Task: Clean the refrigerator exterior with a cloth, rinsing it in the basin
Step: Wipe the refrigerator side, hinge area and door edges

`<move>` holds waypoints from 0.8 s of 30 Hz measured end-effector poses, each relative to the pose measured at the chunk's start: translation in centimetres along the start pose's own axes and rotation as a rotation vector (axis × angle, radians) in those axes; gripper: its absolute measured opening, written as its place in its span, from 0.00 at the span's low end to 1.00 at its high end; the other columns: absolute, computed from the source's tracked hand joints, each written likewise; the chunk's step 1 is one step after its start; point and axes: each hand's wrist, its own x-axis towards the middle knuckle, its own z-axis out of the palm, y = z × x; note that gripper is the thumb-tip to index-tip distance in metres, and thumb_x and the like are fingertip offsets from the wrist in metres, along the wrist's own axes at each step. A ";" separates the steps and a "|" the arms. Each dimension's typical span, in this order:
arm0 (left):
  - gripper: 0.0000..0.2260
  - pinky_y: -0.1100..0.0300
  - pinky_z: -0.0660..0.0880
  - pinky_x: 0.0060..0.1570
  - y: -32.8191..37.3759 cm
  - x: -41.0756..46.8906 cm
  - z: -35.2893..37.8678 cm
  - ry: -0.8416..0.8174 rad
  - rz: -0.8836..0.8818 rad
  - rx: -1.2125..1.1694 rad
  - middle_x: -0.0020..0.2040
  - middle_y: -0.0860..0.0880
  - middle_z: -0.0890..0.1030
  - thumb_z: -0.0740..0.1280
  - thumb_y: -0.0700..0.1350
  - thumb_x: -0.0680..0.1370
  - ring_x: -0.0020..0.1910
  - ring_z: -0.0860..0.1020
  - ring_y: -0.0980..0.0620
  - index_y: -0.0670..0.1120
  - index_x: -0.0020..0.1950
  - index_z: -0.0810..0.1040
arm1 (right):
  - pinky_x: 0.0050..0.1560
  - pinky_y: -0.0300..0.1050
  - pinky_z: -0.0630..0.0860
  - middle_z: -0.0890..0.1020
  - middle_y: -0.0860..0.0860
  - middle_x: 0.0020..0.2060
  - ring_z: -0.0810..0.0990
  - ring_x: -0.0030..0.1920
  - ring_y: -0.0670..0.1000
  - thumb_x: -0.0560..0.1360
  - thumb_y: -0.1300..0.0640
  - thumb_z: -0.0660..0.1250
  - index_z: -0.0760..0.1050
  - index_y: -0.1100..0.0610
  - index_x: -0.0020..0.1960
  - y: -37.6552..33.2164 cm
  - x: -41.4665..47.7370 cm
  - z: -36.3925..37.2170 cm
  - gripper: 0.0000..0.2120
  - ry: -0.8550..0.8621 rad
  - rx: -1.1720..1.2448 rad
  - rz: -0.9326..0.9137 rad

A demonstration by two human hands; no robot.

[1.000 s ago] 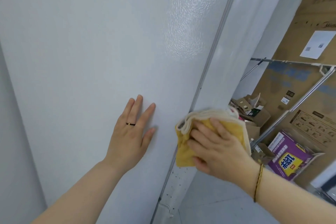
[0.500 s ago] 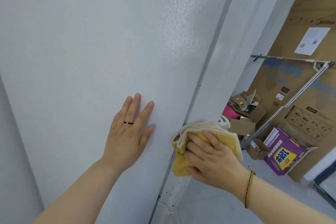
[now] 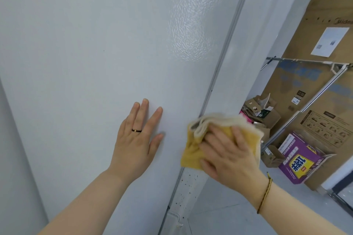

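2 flat hands: left hand [image 3: 136, 139] bare on the refrigerator [image 3: 95, 53]; right hand's [image 3: 229, 156] straight fingers press the cloth [image 3: 191, 151], hiding its middle.

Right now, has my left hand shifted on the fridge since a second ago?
No. The left hand stays flat on the refrigerator, its index fingertip the same distance left of the vertical seam as before.

The left hand [image 3: 136, 143] lies flat, fingers straight, on the white refrigerator [image 3: 95, 53]. Just beside it, the right hand [image 3: 229, 156] presses a folded yellow cloth [image 3: 191, 150] against the refrigerator's corner edge, fingers spread over it.
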 end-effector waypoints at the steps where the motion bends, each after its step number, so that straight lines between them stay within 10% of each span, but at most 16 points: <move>1: 0.23 0.55 0.56 0.61 0.1 0.0 0.1 0.005 -0.005 0.000 0.71 0.44 0.56 0.42 0.57 0.80 0.70 0.50 0.47 0.47 0.70 0.59 | 0.73 0.54 0.45 0.73 0.51 0.55 0.66 0.64 0.53 0.73 0.50 0.57 0.70 0.55 0.52 0.5 1.3 -0.1 0.11 0.053 -0.004 0.089; 6: 0.22 0.55 0.56 0.63 0.1 0.0 0.1 0.020 -0.004 -0.042 0.71 0.44 0.56 0.43 0.56 0.81 0.70 0.54 0.44 0.48 0.70 0.60 | 0.71 0.58 0.45 0.69 0.52 0.58 0.65 0.64 0.56 0.71 0.51 0.59 0.69 0.53 0.58 -2.2 3.5 0.2 0.16 0.086 -0.027 0.369; 13: 0.22 0.54 0.55 0.63 0.5 0.1 0.3 0.013 -0.036 -0.061 0.71 0.45 0.55 0.43 0.57 0.80 0.69 0.54 0.43 0.48 0.70 0.59 | 0.74 0.55 0.40 0.72 0.50 0.57 0.68 0.63 0.53 0.70 0.56 0.57 0.70 0.51 0.56 -6.0 -3.1 1.0 0.15 -0.185 -0.034 -0.011; 19: 0.22 0.56 0.51 0.66 1.1 0.0 0.3 0.011 -0.086 -0.132 0.71 0.42 0.59 0.44 0.57 0.80 0.70 0.54 0.43 0.48 0.70 0.60 | 0.71 0.56 0.48 0.69 0.51 0.57 0.68 0.62 0.52 0.72 0.52 0.59 0.70 0.50 0.58 -2.3 1.7 0.3 0.15 0.054 -0.021 0.296; 24: 0.23 0.64 0.46 0.68 0.4 -0.5 -0.1 -0.047 -0.072 -0.156 0.73 0.48 0.55 0.43 0.58 0.80 0.71 0.52 0.46 0.49 0.71 0.58 | 0.74 0.54 0.44 0.76 0.50 0.56 0.69 0.61 0.51 0.73 0.56 0.55 0.70 0.52 0.55 -6.2 -3.0 1.2 0.13 -0.099 0.030 0.120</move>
